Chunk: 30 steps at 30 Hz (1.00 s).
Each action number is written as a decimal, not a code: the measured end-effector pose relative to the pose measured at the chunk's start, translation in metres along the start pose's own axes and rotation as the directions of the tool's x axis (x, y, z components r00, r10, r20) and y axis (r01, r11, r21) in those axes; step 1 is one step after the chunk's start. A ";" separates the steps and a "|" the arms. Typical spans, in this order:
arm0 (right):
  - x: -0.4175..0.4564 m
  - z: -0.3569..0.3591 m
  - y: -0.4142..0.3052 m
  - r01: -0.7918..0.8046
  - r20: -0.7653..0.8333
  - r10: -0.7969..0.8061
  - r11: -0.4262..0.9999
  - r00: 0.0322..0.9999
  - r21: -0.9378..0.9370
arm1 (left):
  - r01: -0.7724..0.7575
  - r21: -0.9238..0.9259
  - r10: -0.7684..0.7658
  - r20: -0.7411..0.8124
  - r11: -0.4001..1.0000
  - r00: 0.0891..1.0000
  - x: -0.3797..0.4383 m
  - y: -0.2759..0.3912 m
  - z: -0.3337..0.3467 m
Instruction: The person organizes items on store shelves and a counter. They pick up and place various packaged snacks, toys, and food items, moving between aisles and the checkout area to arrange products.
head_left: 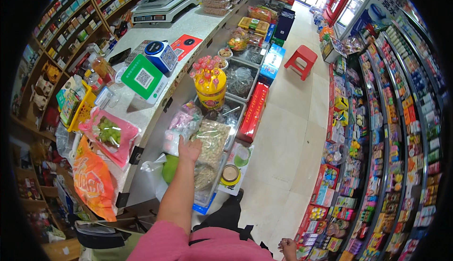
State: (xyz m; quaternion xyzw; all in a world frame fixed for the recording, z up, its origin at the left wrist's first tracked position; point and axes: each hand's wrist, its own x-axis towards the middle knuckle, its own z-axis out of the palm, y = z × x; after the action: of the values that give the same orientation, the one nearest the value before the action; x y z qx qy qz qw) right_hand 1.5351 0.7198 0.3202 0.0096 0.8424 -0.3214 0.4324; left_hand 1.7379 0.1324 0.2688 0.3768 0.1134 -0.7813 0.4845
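Observation:
My left hand (190, 149) reaches forward over the goods beside the counter, its fingers apart and nothing in it. It is next to a clear bag of pale nuts or beans (213, 137) and a plastic bag of pink and white packets (182, 123); whether it touches them I cannot tell. Beyond stands a yellow lollipop tub (211, 93) with pink-wrapped lollipops in its top. A green round thing (170, 169) lies left of my forearm. My right hand (287, 247) hangs low at the bottom edge, near the right shelves, its fingers curled; whether it holds anything is unclear.
A white counter (141, 36) bears a scale (162, 8), a green payment-code sign (143, 77), green grapes (109, 131) in a pink bag and an orange bag (92, 181). A red plastic stool (302, 62) stands in the tiled aisle. Stocked shelves (384, 137) line the right side.

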 end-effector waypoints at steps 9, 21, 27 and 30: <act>0.109 -0.074 -0.032 -0.037 0.162 0.051 0.995 0.986 -0.091 | -0.280 -0.532 0.181 -0.232 0.799 0.956 0.042 -0.018 0.048; 0.240 -0.086 -0.262 0.272 0.397 -0.078 0.845 0.914 -0.461 | -0.504 -0.444 0.477 -0.181 0.741 0.860 0.073 -0.027 0.047; 0.304 -0.070 -0.366 0.477 0.596 -0.111 0.722 0.795 -0.501 | -0.521 -0.447 0.486 -0.201 0.727 0.851 0.015 -0.067 0.063; 0.311 -0.029 -0.433 0.572 0.681 -0.105 0.643 0.725 -0.510 | -0.573 -0.307 0.529 -0.221 0.760 0.819 -0.033 -0.094 0.028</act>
State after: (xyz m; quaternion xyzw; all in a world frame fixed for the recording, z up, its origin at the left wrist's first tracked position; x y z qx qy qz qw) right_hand 1.1919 0.3109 0.3353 -0.4211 0.7030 -0.0482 0.5711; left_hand 1.6532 0.1867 0.2931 0.3446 0.1675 -0.5451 0.7457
